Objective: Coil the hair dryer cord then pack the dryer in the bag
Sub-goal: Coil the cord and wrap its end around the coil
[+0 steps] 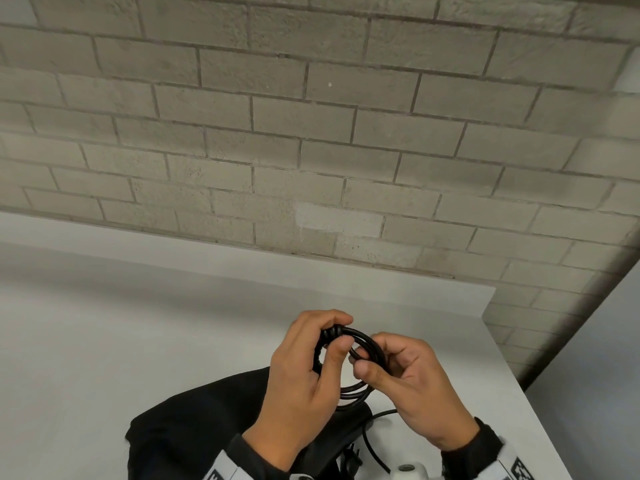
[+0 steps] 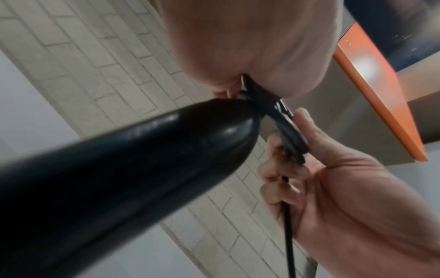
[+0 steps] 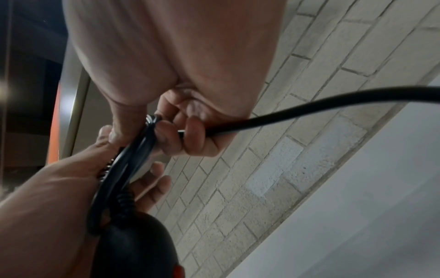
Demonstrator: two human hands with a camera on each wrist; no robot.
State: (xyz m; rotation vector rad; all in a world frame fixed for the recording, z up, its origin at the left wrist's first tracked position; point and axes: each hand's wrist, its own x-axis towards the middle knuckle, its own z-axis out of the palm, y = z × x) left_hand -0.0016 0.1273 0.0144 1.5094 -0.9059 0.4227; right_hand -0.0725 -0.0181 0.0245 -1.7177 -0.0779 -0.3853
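Note:
A black cord is wound into a coil (image 1: pixel 372 342) of several loops, held above the table. My left hand (image 1: pixel 341 332) grips the coil's left side, by the ribbed end of the dryer's cord. My right hand (image 1: pixel 365 358) pinches the coil's right side, and its fingers (image 3: pixel 190 131) curl round the cord's loose tail (image 3: pixel 333 101). The black hair dryer (image 2: pixel 119 169) hangs below my left hand; the head view hides most of it. Under both hands lies the black bag (image 1: pixel 194 417). The rest of the cord (image 1: pixel 367 441) trails down beside it.
The white table (image 1: pixel 104 341) runs left and forward to a pale brick wall (image 1: pixel 311 150). Its right edge (image 1: pixel 519 393) is close to my right hand. An orange-edged panel (image 2: pixel 381 97) stands behind in the left wrist view.

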